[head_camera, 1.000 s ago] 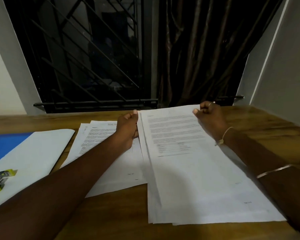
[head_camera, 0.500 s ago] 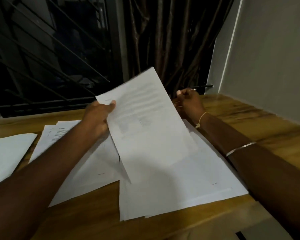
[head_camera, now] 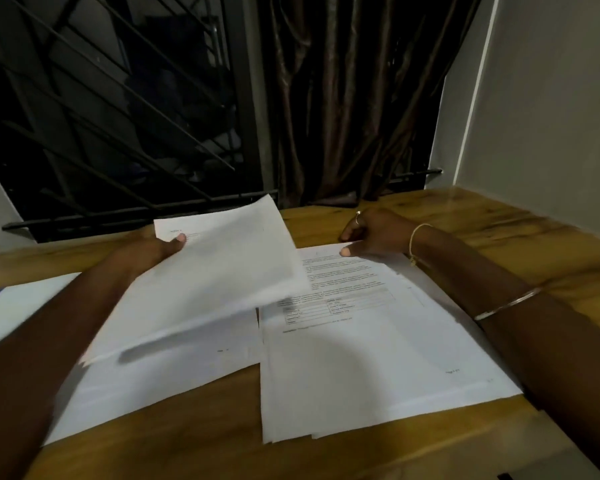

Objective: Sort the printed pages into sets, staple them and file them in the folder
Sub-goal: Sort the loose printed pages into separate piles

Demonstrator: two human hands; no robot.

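**Sorting in a dim room**

The left grip (head_camera: 153,251) pinched a white printed sheet (head_camera: 222,271), tilted above a white paper pile (head_camera: 174,372) toward the brown wooden counter's (head_camera: 499,237) left edge. The right grip (head_camera: 374,233) pinched the printed page stack (head_camera: 361,358) at its far edge. A brown curtain (head_camera: 343,98) and a black barred window (head_camera: 101,116) stood behind.

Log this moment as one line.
left hand holds lifted page | right hand grips right stack | phase: sorting
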